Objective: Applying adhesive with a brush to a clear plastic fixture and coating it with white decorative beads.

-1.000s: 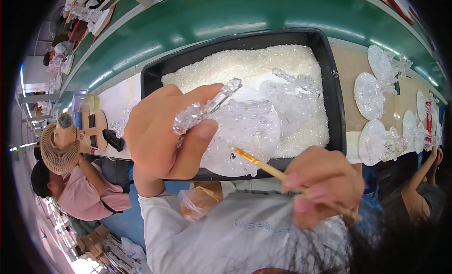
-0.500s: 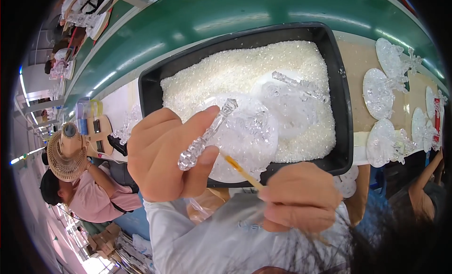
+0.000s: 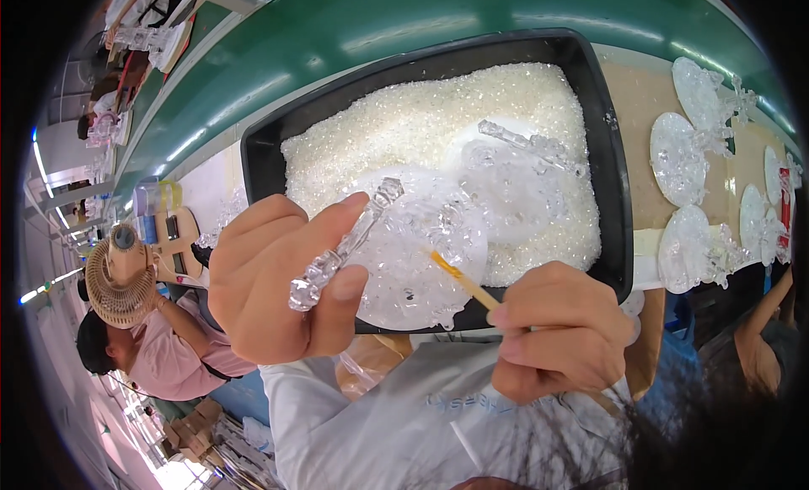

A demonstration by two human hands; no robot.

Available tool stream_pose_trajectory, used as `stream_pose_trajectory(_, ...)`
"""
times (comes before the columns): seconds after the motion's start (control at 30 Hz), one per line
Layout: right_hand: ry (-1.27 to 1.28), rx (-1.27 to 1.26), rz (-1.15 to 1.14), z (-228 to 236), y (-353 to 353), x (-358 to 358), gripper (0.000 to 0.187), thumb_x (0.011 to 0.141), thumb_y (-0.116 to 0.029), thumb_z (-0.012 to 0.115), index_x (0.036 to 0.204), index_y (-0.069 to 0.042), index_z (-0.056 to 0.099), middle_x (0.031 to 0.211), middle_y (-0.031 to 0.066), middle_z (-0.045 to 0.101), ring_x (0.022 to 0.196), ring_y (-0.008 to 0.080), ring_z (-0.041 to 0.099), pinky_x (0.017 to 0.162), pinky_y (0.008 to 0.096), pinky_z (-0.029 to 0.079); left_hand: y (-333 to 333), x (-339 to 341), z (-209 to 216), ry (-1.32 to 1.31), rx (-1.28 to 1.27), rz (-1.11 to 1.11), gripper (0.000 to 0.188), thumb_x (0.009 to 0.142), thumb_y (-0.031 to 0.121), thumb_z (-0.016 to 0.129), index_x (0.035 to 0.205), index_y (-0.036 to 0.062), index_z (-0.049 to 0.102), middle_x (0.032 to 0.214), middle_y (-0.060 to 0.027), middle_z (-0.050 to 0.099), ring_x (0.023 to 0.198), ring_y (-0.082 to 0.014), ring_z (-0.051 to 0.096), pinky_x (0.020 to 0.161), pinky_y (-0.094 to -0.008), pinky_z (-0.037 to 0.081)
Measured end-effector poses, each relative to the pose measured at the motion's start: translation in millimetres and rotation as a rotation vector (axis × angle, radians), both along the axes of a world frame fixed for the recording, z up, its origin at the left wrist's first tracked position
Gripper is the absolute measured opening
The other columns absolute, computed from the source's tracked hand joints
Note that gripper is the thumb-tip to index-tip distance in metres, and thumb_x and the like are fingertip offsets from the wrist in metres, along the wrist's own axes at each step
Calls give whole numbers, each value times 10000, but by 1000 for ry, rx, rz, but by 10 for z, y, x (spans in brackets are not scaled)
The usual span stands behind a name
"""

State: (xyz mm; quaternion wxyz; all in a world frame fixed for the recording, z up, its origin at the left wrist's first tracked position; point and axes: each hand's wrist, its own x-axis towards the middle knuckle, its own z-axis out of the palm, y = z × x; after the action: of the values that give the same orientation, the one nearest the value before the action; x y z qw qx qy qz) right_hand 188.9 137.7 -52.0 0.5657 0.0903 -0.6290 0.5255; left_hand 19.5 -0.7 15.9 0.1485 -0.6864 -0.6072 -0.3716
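Observation:
Between the thumb and fingers of my left hand (image 3: 268, 279) is a clear, ornate plastic or glass stem (image 3: 345, 244), tilted with its upper end toward the right. My right hand (image 3: 566, 334) pinches a thin pale stick (image 3: 480, 294) whose tip is coated orange-yellow. That tip points up and left and is apart from the stem. Beyond both hands lies a clear round disc-based piece (image 3: 413, 271), resting on glassy granules (image 3: 404, 111) in a black tray (image 3: 619, 212). Another clear piece with a stem (image 3: 514, 182) lies in the granules to its right.
Several clear disc-based pieces (image 3: 678, 160) stand on the brown board at the right. A green surface (image 3: 379, 35) runs behind the tray. At the left, a person in pink (image 3: 181, 347) sits beside a beige fan (image 3: 120, 271). Another person's arm (image 3: 758, 321) shows at far right.
My right hand has moved right with the stick, drawing its orange tip away from the stem. My left hand has shifted slightly left, still holding the stem.

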Motion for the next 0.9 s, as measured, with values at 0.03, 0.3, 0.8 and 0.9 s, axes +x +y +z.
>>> stream_pose_trajectory(0.03,-12,28,5,-6,19,10,207,533,37,707,718,73,622,638,196,612,422,228,552,361,292,450,7,-9,5,-1,1,-4,270,727,22,680,852,-209,617,724,-235,665,402,-203,464,388,-307,372)
stream_pose_trajectory(0.3,-50,-16,-46,27,5,47,198,552,41,701,735,67,630,659,198,623,430,220,552,365,283,442,-20,-35,10,15,13,-50,275,769,45,666,856,-211,618,709,-234,664,391,-196,478,383,-300,389)
stream_pose_trajectory(0.8,-93,-40,-41,7,-121,-30,234,511,66,670,741,59,635,639,212,616,446,217,563,357,269,424,-33,-18,63,4,-62,-57,360,638,24,726,912,-195,644,662,-170,637,396,-181,421,399,-295,346)
stream_pose_trajectory(0.9,-99,-78,-81,39,-116,-12,237,508,72,659,743,53,636,644,214,619,447,213,560,354,262,416,-29,-25,63,1,-79,-63,404,582,16,739,925,-180,655,622,-130,603,394,-175,404,397,-288,324)
